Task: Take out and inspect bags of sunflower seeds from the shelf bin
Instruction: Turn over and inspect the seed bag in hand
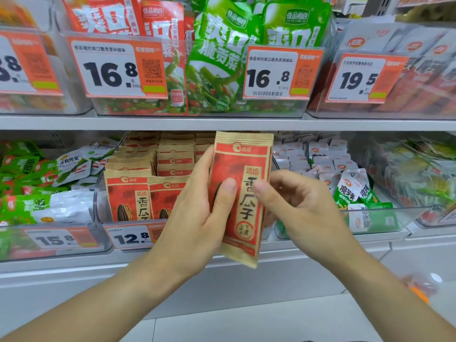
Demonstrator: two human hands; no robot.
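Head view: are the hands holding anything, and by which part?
Left hand grips the red-and-tan paper sunflower seed bag by its left edge, thumb across the front. Right hand touches its right edge; whether it grips cannot be told.

Upper shelf: clear bins hold red snack bags (158, 21) and green snack bags (217, 53), fronted by price tags 16.8 (118, 70), 16.8 (278, 72) and 19.5 (360, 79). Lower shelf: green-and-white packets (37, 183) left, white packets (320, 156) right.

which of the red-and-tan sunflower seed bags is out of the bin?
The red-and-tan paper seed bag held upright in front of the shelf, left hand gripping it, right hand at its edge. The other seed bags stand in the clear bin.
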